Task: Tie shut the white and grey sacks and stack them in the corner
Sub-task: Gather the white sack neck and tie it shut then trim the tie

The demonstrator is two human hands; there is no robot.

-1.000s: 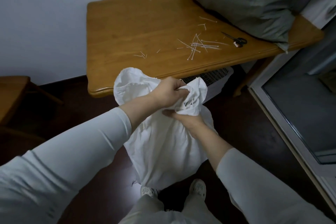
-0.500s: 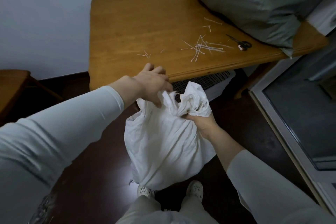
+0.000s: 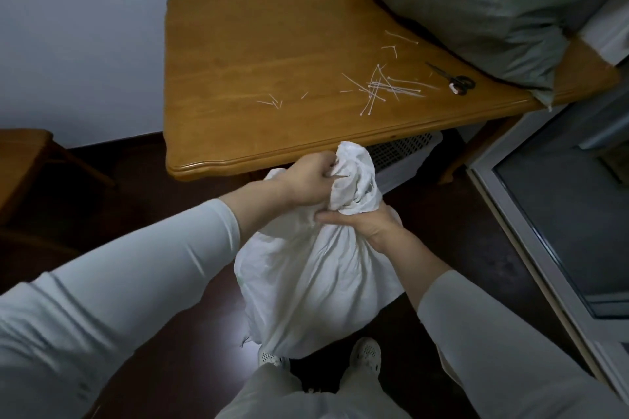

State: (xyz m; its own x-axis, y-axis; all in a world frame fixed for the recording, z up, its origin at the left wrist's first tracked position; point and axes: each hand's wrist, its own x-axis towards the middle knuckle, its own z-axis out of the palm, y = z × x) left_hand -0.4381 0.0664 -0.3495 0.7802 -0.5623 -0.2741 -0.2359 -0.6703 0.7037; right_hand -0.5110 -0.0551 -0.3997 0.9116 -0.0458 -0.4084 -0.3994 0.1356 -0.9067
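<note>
A full white sack stands on the dark floor in front of my feet. Its mouth is bunched into a neck. My right hand grips that neck from below and the right. My left hand grips the gathered cloth at the top left of the neck, right beside the other hand. A large grey sack lies on the far right of the wooden table. Several white cable ties lie scattered on the table, apart from both hands.
Small scissors lie on the table by the grey sack. A white vented box sits under the table. A wooden chair is at the left. A glass door frame runs along the right. My shoes touch the sack's base.
My left hand let go of the bunched mouth, reached out to the loose left part, and is now back gripping the gathered cloth at the neck. The right hand kept its hold.
</note>
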